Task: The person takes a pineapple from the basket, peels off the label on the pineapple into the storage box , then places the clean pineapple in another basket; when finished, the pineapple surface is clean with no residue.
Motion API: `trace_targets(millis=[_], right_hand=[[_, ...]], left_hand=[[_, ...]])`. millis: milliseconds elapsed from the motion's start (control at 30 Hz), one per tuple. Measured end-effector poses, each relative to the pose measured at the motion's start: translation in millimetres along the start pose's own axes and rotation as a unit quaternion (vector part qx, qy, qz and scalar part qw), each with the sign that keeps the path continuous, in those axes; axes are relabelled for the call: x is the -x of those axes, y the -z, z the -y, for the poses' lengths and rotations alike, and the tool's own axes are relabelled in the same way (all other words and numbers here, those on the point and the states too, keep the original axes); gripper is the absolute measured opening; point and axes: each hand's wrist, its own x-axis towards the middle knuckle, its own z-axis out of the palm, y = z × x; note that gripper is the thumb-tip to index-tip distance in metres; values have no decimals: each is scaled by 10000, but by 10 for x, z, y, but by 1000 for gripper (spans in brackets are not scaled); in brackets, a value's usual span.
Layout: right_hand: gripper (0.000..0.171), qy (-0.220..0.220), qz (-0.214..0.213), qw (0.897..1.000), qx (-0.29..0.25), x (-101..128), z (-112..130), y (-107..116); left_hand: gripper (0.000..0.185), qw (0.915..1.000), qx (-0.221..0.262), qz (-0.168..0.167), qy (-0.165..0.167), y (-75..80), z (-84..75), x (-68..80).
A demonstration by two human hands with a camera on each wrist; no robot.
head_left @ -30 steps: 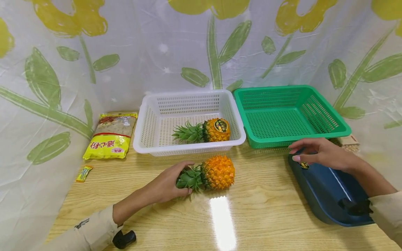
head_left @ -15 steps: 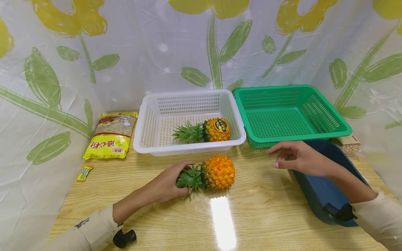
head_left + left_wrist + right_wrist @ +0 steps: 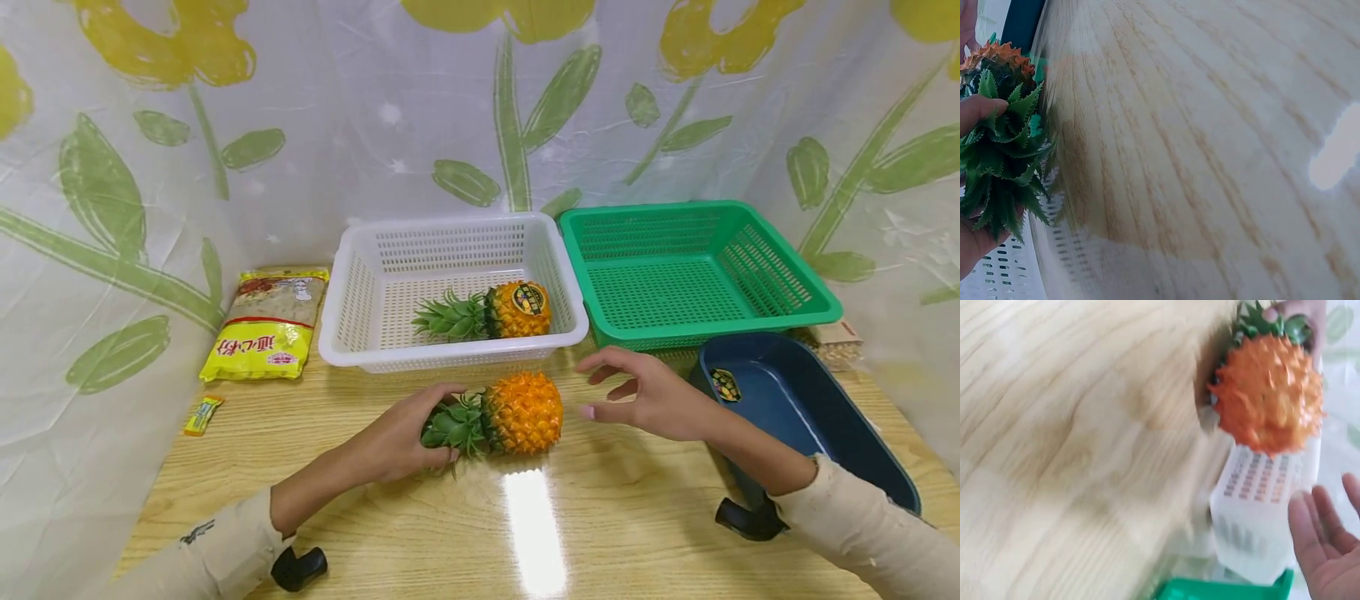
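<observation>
Gripping likely-last pineapple [image 3: 525, 413]: left hand [image 3: 405, 437]; right hand [image 3: 651, 395] empty, relaxed. Other pineapple [image 3: 517, 312] already in front-right corner, white basket [image 3: 450, 353].

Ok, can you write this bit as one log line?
left hand: grips front pineapple by leaves | right hand: empty, near front pineapple | white basket: another pineapple inside
</observation>
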Motion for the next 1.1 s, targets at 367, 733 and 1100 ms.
trace_targets(millis=[367,733,1100], right_hand=[[60,51,69,9996,-261,-172,53,-247],[63,18,175,9991,-383,-312,48,-400],[80,56,332,9991,-241,-434,112,-641]], left_hand=[[82,10000,-14,-18,-6,-1,5,1],[82,10000,17,-13,11,-11,16,0],[81,9999,-104,-109,-52,-19,11,11]])
